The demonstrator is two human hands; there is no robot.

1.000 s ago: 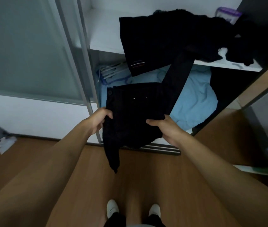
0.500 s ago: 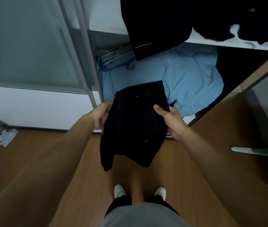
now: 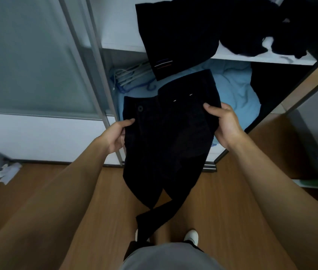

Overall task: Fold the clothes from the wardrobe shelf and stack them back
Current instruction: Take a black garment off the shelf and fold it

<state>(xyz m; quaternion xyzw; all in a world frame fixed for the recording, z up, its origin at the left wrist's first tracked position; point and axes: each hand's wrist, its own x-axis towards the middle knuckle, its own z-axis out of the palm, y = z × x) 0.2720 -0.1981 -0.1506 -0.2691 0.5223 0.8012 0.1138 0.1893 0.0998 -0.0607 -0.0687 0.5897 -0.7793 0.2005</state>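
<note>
Left hand (image 3: 115, 135) and right hand (image 3: 224, 127) held black trousers (image 3: 166, 137) below the wardrobe shelf (image 3: 251, 59) at twelve o'clock, each grip pinching the waist; the dangling legs risked twisting or dragging on the floor (image 3: 232, 203).

Black trousers (image 3: 166, 137) in both hands' (image 3: 115, 136) (image 3: 225, 126) grip

Before me hang black trousers (image 3: 166, 137), waist up, legs dangling; other dark clothes (image 3: 179, 36) lie unfolded on the shelf (image 3: 119, 48).
</note>
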